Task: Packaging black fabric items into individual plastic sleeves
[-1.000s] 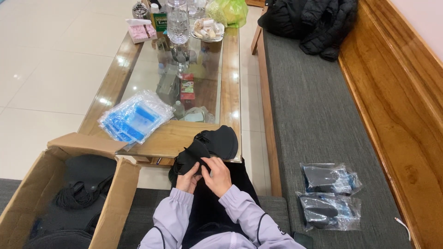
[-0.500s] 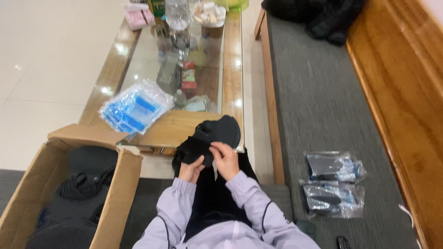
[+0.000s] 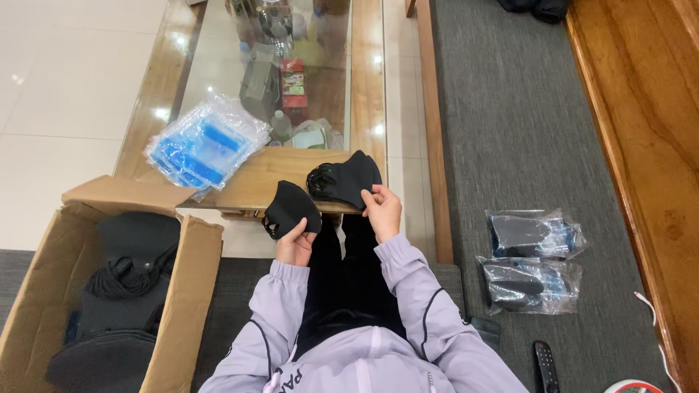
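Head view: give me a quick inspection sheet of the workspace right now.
Surface: wood-framed glass coffee table.
Job's things: single black mask; stack of black masks on the table edge.
Clutter: blue packets, bottles, two bagged mask packs on the grey bench, remote.
Hands: left hand grips the single mask; right hand touches the stack.
Cables: white cord at the bench edge.
Surroundings: open cardboard box holding dark items.

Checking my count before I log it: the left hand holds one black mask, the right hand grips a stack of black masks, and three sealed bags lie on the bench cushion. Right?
Not quite. The head view shows two sealed bags on the bench cushion, not three. The left hand holds one black mask; the right hand grips the stack of black masks.
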